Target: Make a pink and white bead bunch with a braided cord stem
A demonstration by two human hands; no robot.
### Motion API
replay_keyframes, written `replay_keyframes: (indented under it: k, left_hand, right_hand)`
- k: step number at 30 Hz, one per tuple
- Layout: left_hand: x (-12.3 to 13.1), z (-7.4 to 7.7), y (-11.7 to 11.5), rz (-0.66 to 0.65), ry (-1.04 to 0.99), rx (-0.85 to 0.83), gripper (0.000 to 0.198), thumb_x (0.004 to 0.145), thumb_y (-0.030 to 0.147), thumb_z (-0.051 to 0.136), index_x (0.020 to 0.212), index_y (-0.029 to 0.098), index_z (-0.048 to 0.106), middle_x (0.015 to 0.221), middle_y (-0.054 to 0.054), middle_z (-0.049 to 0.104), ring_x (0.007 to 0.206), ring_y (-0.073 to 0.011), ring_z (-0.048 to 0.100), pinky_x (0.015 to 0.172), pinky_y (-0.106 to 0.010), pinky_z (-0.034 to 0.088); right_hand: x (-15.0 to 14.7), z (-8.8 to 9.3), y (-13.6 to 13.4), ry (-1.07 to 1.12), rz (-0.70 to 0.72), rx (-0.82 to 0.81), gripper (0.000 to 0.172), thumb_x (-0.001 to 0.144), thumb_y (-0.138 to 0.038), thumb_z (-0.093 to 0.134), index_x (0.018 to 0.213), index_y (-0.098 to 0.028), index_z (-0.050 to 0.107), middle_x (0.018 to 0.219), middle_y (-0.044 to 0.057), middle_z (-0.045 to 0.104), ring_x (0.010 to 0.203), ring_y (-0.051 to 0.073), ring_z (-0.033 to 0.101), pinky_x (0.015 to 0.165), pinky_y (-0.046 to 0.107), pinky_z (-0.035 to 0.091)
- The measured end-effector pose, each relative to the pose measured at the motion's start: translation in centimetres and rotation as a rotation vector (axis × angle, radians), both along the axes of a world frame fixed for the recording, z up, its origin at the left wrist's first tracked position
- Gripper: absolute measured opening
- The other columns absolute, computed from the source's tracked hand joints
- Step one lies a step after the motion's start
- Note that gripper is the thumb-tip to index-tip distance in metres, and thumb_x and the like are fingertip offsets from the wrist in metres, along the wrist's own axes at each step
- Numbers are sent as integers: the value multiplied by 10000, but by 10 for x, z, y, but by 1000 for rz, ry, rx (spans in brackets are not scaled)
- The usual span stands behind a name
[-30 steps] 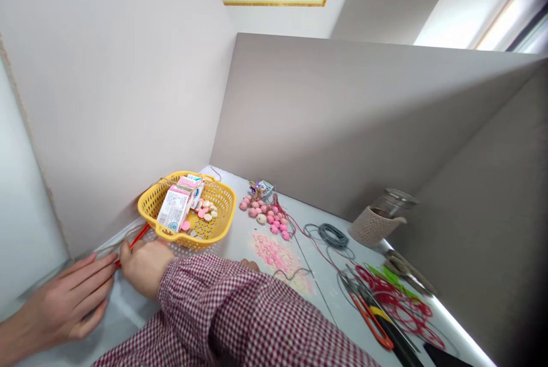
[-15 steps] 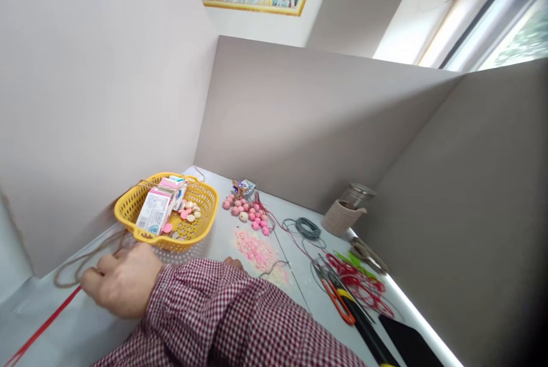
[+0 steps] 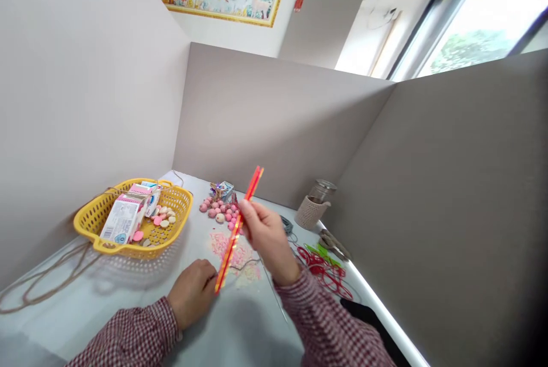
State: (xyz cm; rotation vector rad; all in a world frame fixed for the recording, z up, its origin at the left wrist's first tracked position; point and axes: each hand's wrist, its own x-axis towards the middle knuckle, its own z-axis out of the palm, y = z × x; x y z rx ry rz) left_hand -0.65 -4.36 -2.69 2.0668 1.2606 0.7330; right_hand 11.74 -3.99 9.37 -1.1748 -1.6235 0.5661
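Two narrow red strips with shiny gold edges [image 3: 234,241] slant up over the table, pinched between the thumb and fingers of my right hand [image 3: 269,236]. Their upper ends stick out past my thumb. The lower ends reach down beside the curled fingers of my left hand [image 3: 193,291], which rests closed on the table; what it holds, if anything, is hidden. Just beyond my hands lie pink and cream shavings [image 3: 229,248] and a thin grey cord [image 3: 249,263]. Pink round beads [image 3: 212,213] are heaped farther back.
A yellow basket [image 3: 91,205] with small boxes and pink and cream discs stands left, near a loop of brown cord [image 3: 49,287]. Rightward are red cord [image 3: 319,267], a covered jar [image 3: 309,212] and a black flat object [image 3: 368,318]. Grey panels [image 3: 274,121] enclose the table.
My right hand has come back from the far left, bringing the red strips up over the table's middle. My left hand, mostly hidden behind the sleeve before, now shows. The view has shifted right.
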Motion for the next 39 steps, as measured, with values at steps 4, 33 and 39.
replay_keyframes:
  k: [4,33,39]
  left_hand:
    - [-5,1,6,7,-113,-129,437,835,443,272,651,176,564,612,-14,572,615,-155,530,590,-253,379]
    - [23,33,39,-285,-208,-178,386,798,409,343,708,158,622,682,-39,615,666,-167,558,635,-259,401]
    - [20,12,50,-98,-694,-447,491,726,619,357,687,161,530,542,-9,537,538,-141,502,561,-255,381]
  right_hand:
    - [83,-20,7,-123,-229,-169,461,797,-590,365,523,-219,366,394,-81,298,346,81,255,366,216,221]
    - [43,-2,13,-61,82,-331,267,809,-344,508,699,-130,622,461,-74,420,378,40,349,372,162,255]
    - [37,1,99,-457,-64,-416,354,920,-339,336,919,-133,623,749,20,623,528,75,550,467,186,422]
